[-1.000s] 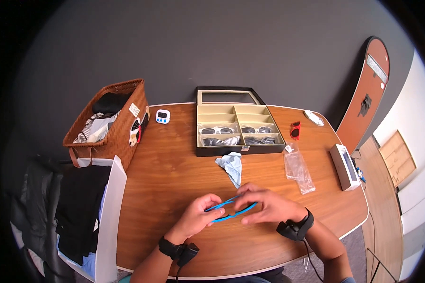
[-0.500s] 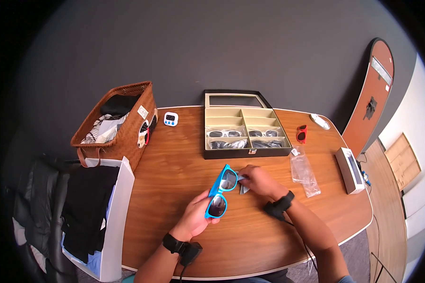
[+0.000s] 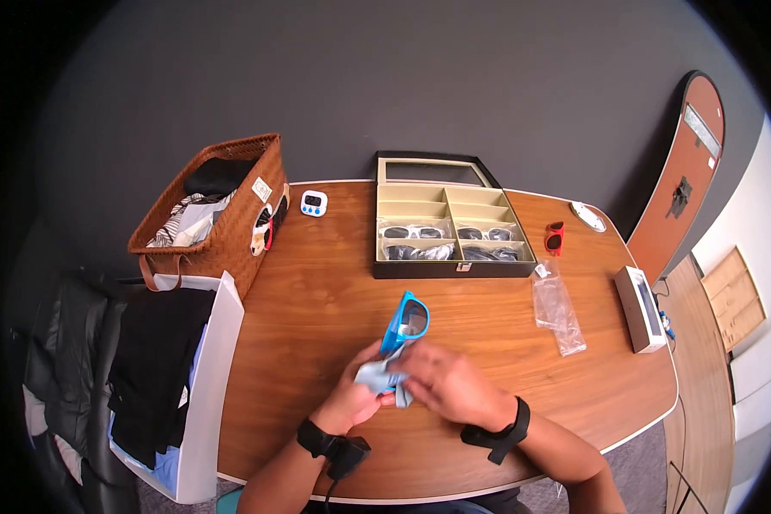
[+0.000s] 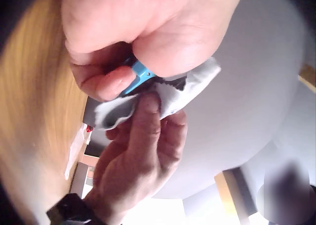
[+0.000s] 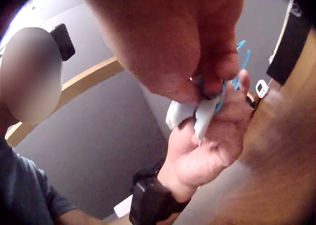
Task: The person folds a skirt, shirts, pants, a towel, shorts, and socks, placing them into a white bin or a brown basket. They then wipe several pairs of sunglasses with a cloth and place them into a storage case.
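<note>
Blue sunglasses (image 3: 414, 318) stand on end in the left hand (image 3: 351, 401), which grips them near the lower lens. The right hand (image 3: 454, 384) pinches a light blue cloth (image 3: 373, 377) against that lower lens, which the cloth covers. One dark lens shows above the fingers. In the left wrist view, the cloth (image 4: 177, 97) wraps round part of the blue frame (image 4: 142, 73), with the right thumb pressed on it. The right wrist view shows the cloth (image 5: 206, 117) between both hands, the blue temples (image 5: 242, 52) beyond.
An open display case (image 3: 454, 270) with several sunglasses stands at the back. Red sunglasses (image 3: 555, 239), a clear plastic sleeve (image 3: 560, 313) and a white box (image 3: 639, 310) lie to the right. A timer (image 3: 313, 203), wicker basket (image 3: 248, 248) and white bin of clothes (image 3: 218, 368) are left.
The left hand turned the blue sunglasses from level to upright. The right hand let go of them, picked up the cloth from the table and brought it onto the lower lens.
</note>
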Motion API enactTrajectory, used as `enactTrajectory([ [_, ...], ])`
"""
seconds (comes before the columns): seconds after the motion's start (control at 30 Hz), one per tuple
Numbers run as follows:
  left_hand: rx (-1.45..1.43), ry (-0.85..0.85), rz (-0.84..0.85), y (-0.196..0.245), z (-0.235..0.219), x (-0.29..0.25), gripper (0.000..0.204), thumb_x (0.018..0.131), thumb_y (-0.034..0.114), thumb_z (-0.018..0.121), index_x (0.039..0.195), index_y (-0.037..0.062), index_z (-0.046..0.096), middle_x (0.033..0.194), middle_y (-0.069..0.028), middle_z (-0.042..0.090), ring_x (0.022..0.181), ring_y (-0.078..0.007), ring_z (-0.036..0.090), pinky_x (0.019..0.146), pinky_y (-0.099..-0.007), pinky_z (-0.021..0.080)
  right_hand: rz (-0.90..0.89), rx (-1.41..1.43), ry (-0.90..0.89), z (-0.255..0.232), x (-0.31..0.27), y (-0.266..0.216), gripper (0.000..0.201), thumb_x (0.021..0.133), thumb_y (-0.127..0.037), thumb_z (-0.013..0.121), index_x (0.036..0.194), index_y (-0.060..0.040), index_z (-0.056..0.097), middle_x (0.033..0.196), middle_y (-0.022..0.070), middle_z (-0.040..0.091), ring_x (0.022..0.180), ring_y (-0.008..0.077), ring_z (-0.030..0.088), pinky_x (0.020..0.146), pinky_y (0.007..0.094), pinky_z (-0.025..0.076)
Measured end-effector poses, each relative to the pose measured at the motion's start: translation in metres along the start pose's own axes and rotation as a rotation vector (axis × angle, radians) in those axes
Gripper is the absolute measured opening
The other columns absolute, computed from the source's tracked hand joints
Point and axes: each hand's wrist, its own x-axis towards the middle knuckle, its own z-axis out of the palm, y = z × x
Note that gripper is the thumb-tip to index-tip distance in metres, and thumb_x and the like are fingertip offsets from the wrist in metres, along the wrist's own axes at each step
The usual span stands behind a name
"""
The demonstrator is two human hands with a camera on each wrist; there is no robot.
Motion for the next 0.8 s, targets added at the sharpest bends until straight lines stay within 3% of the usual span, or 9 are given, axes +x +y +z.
enactTrajectory([
  [0.1,0.093,0.284,-0.031,0.007,0.009,0.008,0.028,0.102,0.012,0.041,0.127,0.0088,0.05,0.088,-0.001,0.059,0.067,-0.0069,0.05,0.046,-0.0215,0.036,-0.002,-0.002,-0.138,0.004,-0.004,-0.009,0.023,0.084,-0.006,0.062,0.107,-0.0065,0.062,0.101,0.0122,0.059,0.085,0.0324,0.063,0.07,0.0399,0.054],
  [0.17,0.003,0.232,0.006,0.005,-0.001,0.006,0.027,0.101,0.011,0.044,0.126,0.0096,0.053,0.088,-0.0018,0.061,0.068,-0.0078,0.053,0.05,-0.0229,0.042,-0.044,-0.05,0.06,0.005,-0.004,0.004,0.022,0.083,-0.005,0.062,0.105,-0.0066,0.061,0.099,0.0136,0.059,0.081,0.0332,0.063,0.066,0.0396,0.054],
  [0.23,-0.041,-0.213,-0.005,0.006,-0.019,0.007,0.028,0.1,0.013,0.048,0.126,0.0122,0.056,0.092,-0.0035,0.064,0.072,-0.0086,0.059,0.06,-0.0251,0.048,-0.008,-0.004,0.135,-0.009,-0.002,0.019,0.024,0.084,-0.001,0.062,0.108,-0.0044,0.06,0.091,0.011,0.061,0.083,0.0257,0.065,0.068,0.0334,0.053],
  [0.3,0.091,-0.144,0.028,0.011,-0.009,0.003,0.028,0.1,0.015,0.05,0.126,0.0101,0.059,0.098,-0.0085,0.067,0.079,-0.0126,0.064,0.073,-0.0288,0.052,0.617,0.936,0.146,-0.02,-0.007,0.03,0.024,0.089,-0.004,0.06,0.112,-0.0046,0.056,0.094,0.0068,0.064,0.084,0.0151,0.065,0.063,0.0289,0.052],
  [0.37,1.01,0.082,0.299,0.012,0.006,0.001,0.029,0.1,0.017,0.052,0.125,0.0045,0.058,0.101,-0.0128,0.067,0.086,-0.0169,0.065,0.078,-0.0315,0.052,0.631,1.257,0.111,-0.028,-0.019,0.034,0.031,0.089,-0.002,0.061,0.119,-0.0029,0.054,0.096,0.0029,0.064,0.089,0.0091,0.062,0.069,0.0242,0.051],
  [0.43,1.069,0.083,0.335,0.011,0.006,0.0,0.03,0.099,0.018,0.054,0.123,0.001,0.057,0.102,-0.0156,0.067,0.093,-0.0195,0.065,0.082,-0.0322,0.05,0.664,1.52,-0.177,-0.038,-0.028,0.024,0.039,0.086,0.001,0.062,0.124,-0.0034,0.053,0.097,0.0039,0.064,0.089,0.0116,0.063,0.077,0.0254,0.051],
  [0.5,1.111,0.047,0.35,0.018,0.011,-0.002,0.026,0.1,0.017,0.052,0.118,0.0,0.059,0.092,-0.005,0.064,0.086,-0.0092,0.058,0.078,-0.0264,0.049,0.622,1.605,-0.261,-0.033,-0.037,0.025,0.046,0.086,0.002,0.061,0.13,-0.0031,0.051,0.102,0.0043,0.063,0.091,0.0135,0.063,0.084,0.0286,0.051],
  [0.67,1.09,0.189,0.353,0.018,0.005,0.005,0.023,0.1,0.021,0.052,0.107,0.0008,0.06,0.077,-0.0047,0.059,0.072,-0.0117,0.055,0.066,-0.0285,0.047,0.577,1.33,-0.488,-0.03,-0.05,0.025,0.051,0.086,0.001,0.064,0.134,-0.0042,0.049,0.102,0.0029,0.062,0.09,0.0096,0.061,0.068,0.0221,0.048],
  [0.8,1.083,0.32,0.408,0.018,-0.003,0.008,0.021,0.1,0.022,0.052,0.099,0.0017,0.057,0.064,-0.0023,0.046,0.058,-0.0114,0.042,0.053,-0.0292,0.038,0.474,1.332,-0.728,-0.015,-0.053,0.018,0.059,0.091,-0.002,0.059,0.145,-0.0081,0.036,0.109,0.0051,0.059,0.071,0.0016,0.051,0.056,0.015,0.041],
])
